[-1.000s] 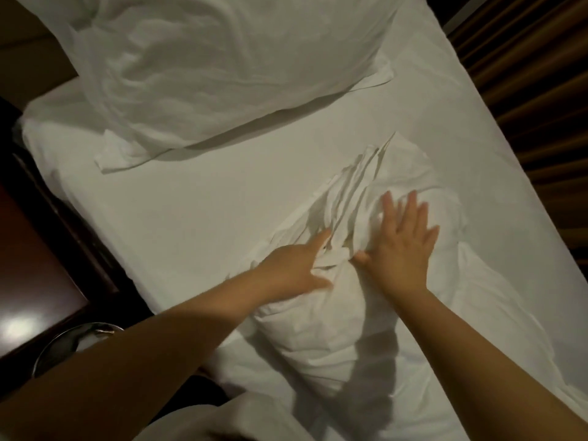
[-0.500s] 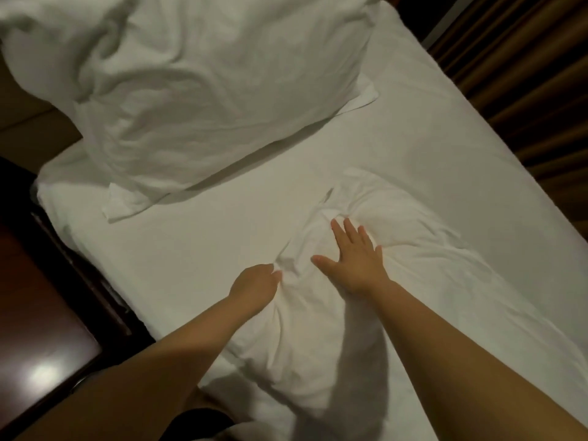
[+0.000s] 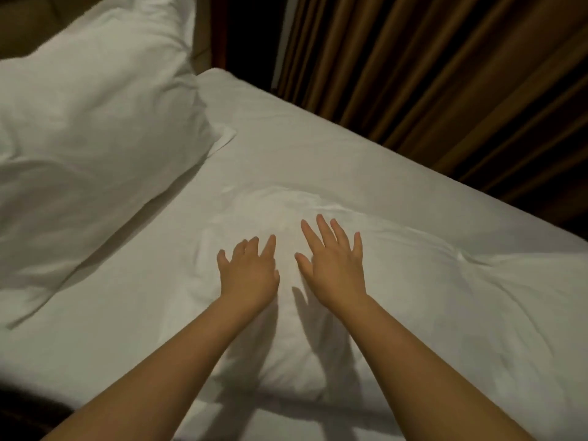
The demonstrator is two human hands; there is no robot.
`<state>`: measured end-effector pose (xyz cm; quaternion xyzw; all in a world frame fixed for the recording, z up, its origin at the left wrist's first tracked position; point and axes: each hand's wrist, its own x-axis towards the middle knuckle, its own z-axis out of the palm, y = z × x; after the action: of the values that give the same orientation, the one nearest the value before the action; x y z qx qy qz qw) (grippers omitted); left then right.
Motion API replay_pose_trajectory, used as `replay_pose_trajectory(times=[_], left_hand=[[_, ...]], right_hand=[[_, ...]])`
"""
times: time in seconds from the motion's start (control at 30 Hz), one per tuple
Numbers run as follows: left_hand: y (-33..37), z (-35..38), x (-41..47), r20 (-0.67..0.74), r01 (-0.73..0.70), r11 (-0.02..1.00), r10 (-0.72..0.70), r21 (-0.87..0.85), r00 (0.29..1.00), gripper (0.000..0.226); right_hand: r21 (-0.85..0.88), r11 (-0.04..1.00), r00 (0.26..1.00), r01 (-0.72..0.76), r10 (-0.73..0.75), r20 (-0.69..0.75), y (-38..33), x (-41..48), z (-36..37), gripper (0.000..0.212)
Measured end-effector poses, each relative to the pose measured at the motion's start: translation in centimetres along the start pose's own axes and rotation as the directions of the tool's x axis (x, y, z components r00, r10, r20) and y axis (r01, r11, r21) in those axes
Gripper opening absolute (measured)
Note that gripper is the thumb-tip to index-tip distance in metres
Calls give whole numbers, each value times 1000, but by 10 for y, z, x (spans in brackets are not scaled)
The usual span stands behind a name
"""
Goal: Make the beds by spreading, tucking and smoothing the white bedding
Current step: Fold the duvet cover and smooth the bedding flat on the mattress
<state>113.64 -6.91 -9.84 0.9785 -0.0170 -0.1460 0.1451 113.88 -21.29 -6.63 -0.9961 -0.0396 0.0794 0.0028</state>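
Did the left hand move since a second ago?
Yes. Judged against the big pillow, the left hand has slid from the edge of the white bedding lump onto its top, towards the curtains, fingers now spread flat.

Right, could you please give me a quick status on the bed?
Left hand and right hand open, fingers spread over the bedding. Bedding creased. Pillow apart, not blocking.

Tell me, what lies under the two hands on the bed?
A puffy mound of white bedding lies under the left hand and right hand, atop the flat sheet. What the mound hides beneath or inside cannot be seen.
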Motion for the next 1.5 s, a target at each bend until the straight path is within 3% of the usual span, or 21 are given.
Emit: replay_pose_trajectory(times=[0.1, 0.27, 0.57, 0.77, 1.03, 1.1, 1.2, 1.27, 1.4, 1.5], left_hand=[[66, -4, -38, 29, -104, 990, 102, 97, 994, 62], [194, 11, -112, -44, -256, 951, 267, 172, 963, 66], [417, 77, -228, -50, -478, 856, 495, 197, 867, 68], [521, 104, -223, -9, -528, 805, 550, 271, 835, 68], [652, 181, -154, 112, -614, 738, 610, 278, 784, 66], [682, 197, -141, 156, -645, 707, 630, 289, 760, 65], [719, 210, -118, 206, -662, 670, 634, 336, 746, 68], [740, 213, -97, 262, -690, 616, 644, 380, 719, 76], [776, 218, -67, 471, -752, 391, 602, 530, 645, 96], [808, 228, -50, 566, -750, 244, 526, 615, 635, 112]], right_hand=[[13, 993, 990, -121, 121, -74, 56, -51, -23, 59], [-9, 957, 938, -291, 283, -201, 172, -169, -41, 63], [46, 881, 852, -471, 468, -232, 366, -346, -49, 64], [175, 837, 815, -519, 546, -193, 464, -369, -33, 62], [293, 781, 801, -552, 594, -75, 603, -356, 24, 58], [367, 739, 784, -565, 619, -41, 638, -353, 34, 60], [532, 593, 734, -604, 674, 82, 685, -340, 51, 70], [619, 497, 723, -608, 669, 173, 711, -328, 69, 81], [777, 311, 775, -547, 539, 329, 745, -305, 106, 95], [855, 282, 858, -434, 418, 297, 767, -288, 123, 106]])
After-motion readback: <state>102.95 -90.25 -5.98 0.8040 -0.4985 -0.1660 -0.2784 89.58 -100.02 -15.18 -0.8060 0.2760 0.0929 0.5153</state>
